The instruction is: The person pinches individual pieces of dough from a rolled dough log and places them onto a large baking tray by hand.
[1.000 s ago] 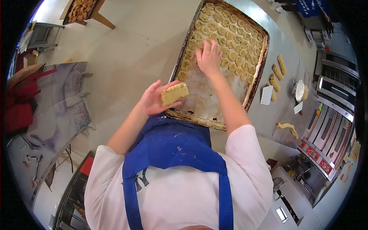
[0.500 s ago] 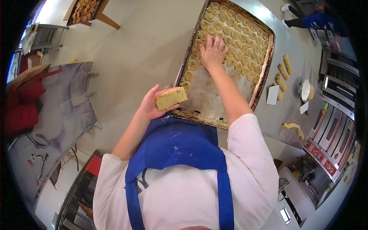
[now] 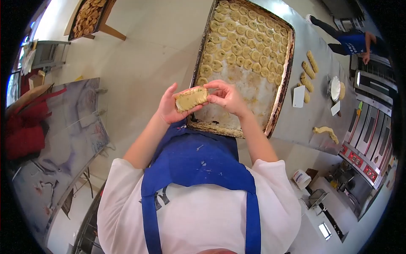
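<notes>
A block of pale yellow dough (image 3: 191,100) with dark green flecks lies across the palm of my left hand (image 3: 168,111), fingers curled under it and thumb raised. My right hand (image 3: 231,100) pinches the block's right end between thumb and fingers. Both hands are above the near left corner of a large worn metal baking tray (image 3: 243,116). Rows of round flat dough slices (image 3: 249,42) cover the tray's far part and run down its left side. The near part shows bare, stained metal.
Right of the tray, the metal table (image 3: 292,129) carries several dough rolls (image 3: 308,82), a white scraper (image 3: 298,96), a white bowl (image 3: 335,89) and a dough strip (image 3: 325,132). Ovens (image 3: 363,139) stand beyond. A co-worker (image 3: 353,42) is at upper right. Baked pieces (image 3: 87,19) fill a tray at upper left.
My right hand has left the slices on the tray and come back to the dough block's right end. Left hand and block have shifted slightly; the co-worker shows more fully.
</notes>
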Action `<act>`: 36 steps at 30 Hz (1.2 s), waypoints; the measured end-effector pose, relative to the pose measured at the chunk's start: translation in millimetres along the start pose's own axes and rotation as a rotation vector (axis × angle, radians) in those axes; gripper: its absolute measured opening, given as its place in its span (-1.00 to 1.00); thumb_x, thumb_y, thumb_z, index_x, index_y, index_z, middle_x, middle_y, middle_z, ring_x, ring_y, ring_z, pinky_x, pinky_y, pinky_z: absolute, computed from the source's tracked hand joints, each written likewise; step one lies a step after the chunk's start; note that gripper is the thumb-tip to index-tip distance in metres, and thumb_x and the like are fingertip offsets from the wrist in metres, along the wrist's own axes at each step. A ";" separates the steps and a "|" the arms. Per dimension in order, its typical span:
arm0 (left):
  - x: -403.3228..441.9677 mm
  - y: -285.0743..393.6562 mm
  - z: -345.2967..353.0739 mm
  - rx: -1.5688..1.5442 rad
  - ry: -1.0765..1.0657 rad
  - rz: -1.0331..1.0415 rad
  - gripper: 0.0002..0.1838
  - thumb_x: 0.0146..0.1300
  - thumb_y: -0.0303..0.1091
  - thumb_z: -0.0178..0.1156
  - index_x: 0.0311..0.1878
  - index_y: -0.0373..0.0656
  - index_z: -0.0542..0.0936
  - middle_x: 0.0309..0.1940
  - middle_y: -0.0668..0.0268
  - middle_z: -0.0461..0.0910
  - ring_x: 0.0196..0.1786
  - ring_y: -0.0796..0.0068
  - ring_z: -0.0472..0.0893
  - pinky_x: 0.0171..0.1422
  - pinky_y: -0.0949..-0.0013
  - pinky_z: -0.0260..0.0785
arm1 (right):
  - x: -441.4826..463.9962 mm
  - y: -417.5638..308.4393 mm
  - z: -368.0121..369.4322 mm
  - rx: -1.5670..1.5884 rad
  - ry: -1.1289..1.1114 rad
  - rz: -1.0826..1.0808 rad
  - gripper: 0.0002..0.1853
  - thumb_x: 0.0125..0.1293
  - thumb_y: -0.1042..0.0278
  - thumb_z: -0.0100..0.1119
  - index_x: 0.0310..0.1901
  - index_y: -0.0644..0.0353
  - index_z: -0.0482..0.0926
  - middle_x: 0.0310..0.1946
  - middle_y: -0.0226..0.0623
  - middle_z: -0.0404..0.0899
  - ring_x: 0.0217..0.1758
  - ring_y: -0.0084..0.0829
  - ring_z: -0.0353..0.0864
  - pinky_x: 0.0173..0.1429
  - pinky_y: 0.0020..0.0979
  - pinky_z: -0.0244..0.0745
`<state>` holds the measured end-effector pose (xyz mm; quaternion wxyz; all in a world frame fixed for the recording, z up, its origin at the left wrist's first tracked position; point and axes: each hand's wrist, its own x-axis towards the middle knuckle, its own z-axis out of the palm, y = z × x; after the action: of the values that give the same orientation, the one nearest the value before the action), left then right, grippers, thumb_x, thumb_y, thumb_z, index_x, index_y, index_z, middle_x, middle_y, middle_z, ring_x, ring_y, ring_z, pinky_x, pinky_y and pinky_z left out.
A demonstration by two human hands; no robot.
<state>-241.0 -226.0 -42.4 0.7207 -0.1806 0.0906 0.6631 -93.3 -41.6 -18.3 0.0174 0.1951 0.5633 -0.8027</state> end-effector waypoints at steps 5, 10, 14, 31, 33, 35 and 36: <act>6.8 -6.9 6.1 0.024 0.101 -0.074 -0.19 0.38 0.22 -0.17 0.37 -0.38 0.22 0.31 -0.16 0.30 0.33 -0.21 0.34 0.41 0.00 0.26 | -11.9 -0.1 1.1 -0.065 0.109 0.070 -0.67 0.15 0.49 0.37 -0.02 0.27 0.60 -0.28 -0.43 0.64 -0.27 -0.59 0.65 -0.21 -0.58 0.50; 8.2 -11.8 3.0 0.211 0.224 -0.129 -0.36 0.47 0.05 -0.24 0.31 -0.36 0.31 0.24 -0.04 0.41 0.25 -0.04 0.46 0.33 0.06 0.36 | -12.4 6.3 -18.6 -0.330 -0.028 0.198 -0.67 0.12 0.41 0.38 -0.06 0.22 0.61 -0.40 -0.44 0.66 -0.33 -0.57 0.64 -0.22 -0.52 0.51; 7.9 -21.5 5.0 0.512 0.403 -0.038 -0.41 0.49 -0.03 -0.24 0.34 -0.32 0.30 0.27 0.06 0.40 0.31 0.05 0.42 0.37 0.09 0.33 | 8.4 12.3 -48.2 -0.967 0.286 0.136 -0.67 0.11 0.36 0.35 -0.06 0.19 0.62 -0.29 -0.32 0.66 -0.31 -0.43 0.65 -0.19 -0.42 0.55; -7.6 -16.4 4.5 0.113 0.151 0.046 -0.30 0.42 0.05 -0.10 0.47 -0.19 0.10 0.44 0.12 0.17 0.45 0.12 0.23 0.49 0.03 0.09 | 87.1 21.3 -77.7 -1.455 0.741 -0.154 -0.51 0.37 0.11 0.05 0.28 0.05 0.34 0.27 -0.03 0.19 0.34 -0.05 0.19 0.37 0.04 0.02; -7.7 -16.0 6.5 0.130 0.166 0.059 -0.30 0.42 0.05 -0.10 0.47 -0.20 0.11 0.44 0.12 0.18 0.45 0.14 0.22 0.50 0.04 0.09 | 100.6 18.6 -75.8 -1.562 0.766 -0.154 -0.50 0.40 0.08 -0.02 0.32 0.03 0.29 0.30 -0.03 0.17 0.38 -0.07 0.14 0.43 0.03 -0.11; -8.5 -16.3 6.9 0.156 0.168 0.060 -0.30 0.43 0.05 -0.12 0.47 -0.21 0.12 0.44 0.13 0.18 0.45 0.16 0.22 0.49 0.05 0.10 | 100.2 36.0 -82.7 -1.628 0.708 -0.161 -0.49 0.42 0.05 -0.06 0.33 0.03 0.26 0.31 -0.04 0.15 0.40 -0.09 0.11 0.43 0.05 -0.13; -9.6 -16.7 7.5 0.166 0.179 0.053 -0.30 0.43 0.05 -0.12 0.46 -0.21 0.13 0.43 0.13 0.19 0.44 0.17 0.23 0.49 0.05 0.10 | 98.0 42.1 -84.1 -1.664 0.675 -0.162 -0.48 0.43 0.03 -0.08 0.34 0.03 0.25 0.32 -0.04 0.14 0.42 -0.09 0.09 0.43 0.06 -0.15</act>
<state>-226.3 -232.9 -29.6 0.7045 -0.1764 0.2137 0.6533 -148.6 38.4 -113.0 -0.0700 0.3044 0.9493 -0.0342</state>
